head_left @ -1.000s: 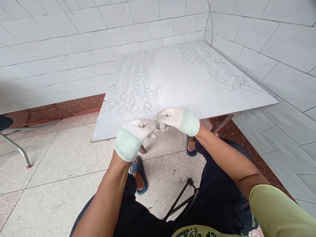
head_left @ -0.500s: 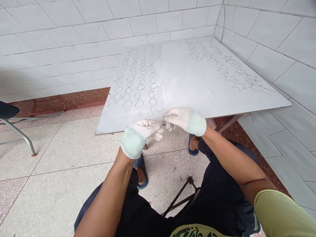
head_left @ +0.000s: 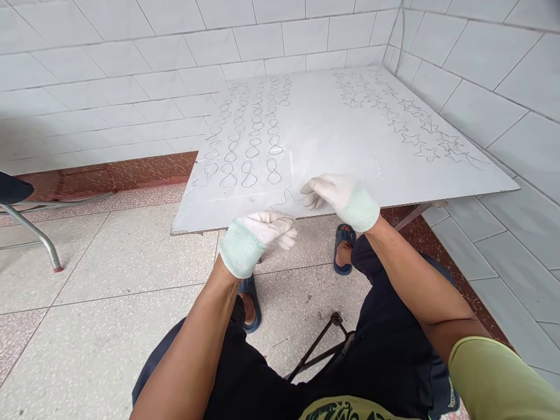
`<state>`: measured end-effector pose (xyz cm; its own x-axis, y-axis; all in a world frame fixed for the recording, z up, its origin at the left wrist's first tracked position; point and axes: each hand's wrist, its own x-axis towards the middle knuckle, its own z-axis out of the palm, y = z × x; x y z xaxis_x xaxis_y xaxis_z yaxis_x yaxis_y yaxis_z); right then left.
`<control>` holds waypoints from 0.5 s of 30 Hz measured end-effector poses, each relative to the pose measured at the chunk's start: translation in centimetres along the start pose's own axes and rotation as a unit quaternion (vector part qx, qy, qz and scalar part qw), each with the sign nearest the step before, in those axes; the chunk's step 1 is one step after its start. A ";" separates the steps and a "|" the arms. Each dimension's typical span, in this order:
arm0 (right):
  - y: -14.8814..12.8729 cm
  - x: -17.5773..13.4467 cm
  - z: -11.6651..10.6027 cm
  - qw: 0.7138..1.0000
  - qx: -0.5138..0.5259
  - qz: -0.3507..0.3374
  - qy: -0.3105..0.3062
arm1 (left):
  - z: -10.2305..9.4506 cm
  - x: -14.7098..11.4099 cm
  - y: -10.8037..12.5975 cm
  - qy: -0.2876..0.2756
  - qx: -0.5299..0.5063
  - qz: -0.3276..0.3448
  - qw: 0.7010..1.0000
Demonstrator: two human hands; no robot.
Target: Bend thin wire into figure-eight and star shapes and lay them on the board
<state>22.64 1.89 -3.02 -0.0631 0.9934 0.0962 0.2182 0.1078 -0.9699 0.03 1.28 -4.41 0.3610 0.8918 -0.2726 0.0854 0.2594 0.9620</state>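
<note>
A thin wire bent into star-like points [head_left: 286, 197] shows above the front edge of the white board [head_left: 332, 140]. My left hand [head_left: 266, 226], in a white knit glove with a pale green cuff, pinches the wire's near end between thumb and fingers. Just to the right, my right hand [head_left: 328, 193], gloved alike, is curled with thumb and fingertips together beside the wire's right side. Whether any wire lies between those fingertips cannot be made out.
Rows of figure-eight wire shapes [head_left: 249, 174] lie on the board's left part. Several wire stars [head_left: 426, 153] cover its right part. Tiled walls [head_left: 301, 36] border the board. A dark metal stand [head_left: 336, 319] is between my legs; a chair leg [head_left: 48, 245] stands left.
My right hand has moved up and right, away from my left hand. The left hand has shifted slightly right with the wire, and more of the bent shape shows.
</note>
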 end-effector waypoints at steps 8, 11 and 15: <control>-1.4 -1.0 -0.4 0.987 -0.044 0.036 -0.150 | -0.7 1.5 -0.3 -0.020 0.034 0.007 0.999; -0.6 -0.9 -0.2 0.986 -0.005 0.021 -0.164 | -0.5 1.6 -0.1 -0.037 0.060 -0.007 0.998; 0.0 -0.6 0.1 0.986 -0.002 0.021 -0.166 | -0.3 1.8 0.0 -0.056 0.068 -0.026 0.996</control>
<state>22.60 1.27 -3.11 -0.3690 0.9291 -0.0235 0.2318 0.0676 -0.9704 0.43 3.03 -4.93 0.4527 0.8301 -0.3257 0.2295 0.2445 0.9421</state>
